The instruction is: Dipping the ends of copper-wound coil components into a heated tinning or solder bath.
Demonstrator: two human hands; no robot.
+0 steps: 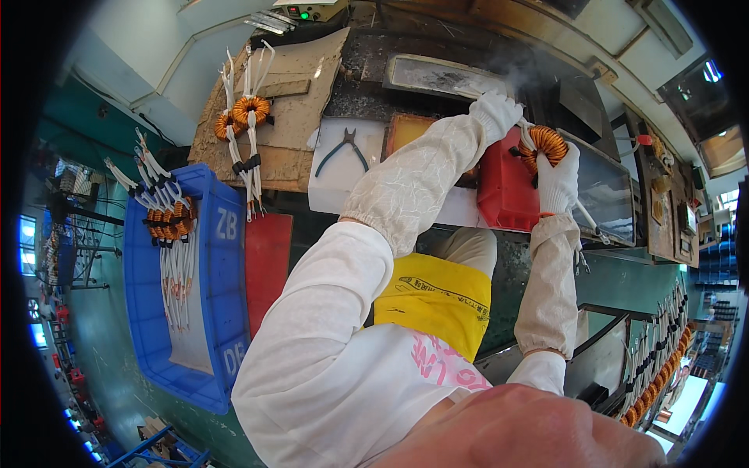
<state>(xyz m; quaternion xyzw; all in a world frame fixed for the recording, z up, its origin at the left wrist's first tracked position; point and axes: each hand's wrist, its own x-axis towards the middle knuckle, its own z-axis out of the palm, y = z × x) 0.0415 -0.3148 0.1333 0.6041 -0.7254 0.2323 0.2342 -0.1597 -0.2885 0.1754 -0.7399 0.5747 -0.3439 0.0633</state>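
Note:
My right hand [559, 173], in a white glove, grips a ring-shaped copper coil [544, 145] from its near side. White leads hang below it past the right edge of a red plastic box [499, 186]. My left hand [496, 114], also gloved, is closed with fingers curled at the coil's far left, where a short white lead runs toward it; the fingertips are partly hidden. Just beyond the left hand lies a shallow metal-framed tray [427, 89] with a dull grey surface. Smoke rises by its right end.
Green-handled pliers [347, 150] lie on a white sheet, left of an amber block [409, 129]. Two coils [250, 111] rest on a brown board. A blue crate [222, 288] at left holds several coils. A dark glassy panel [607, 199] is right; a coil row [663, 376] stands lower right.

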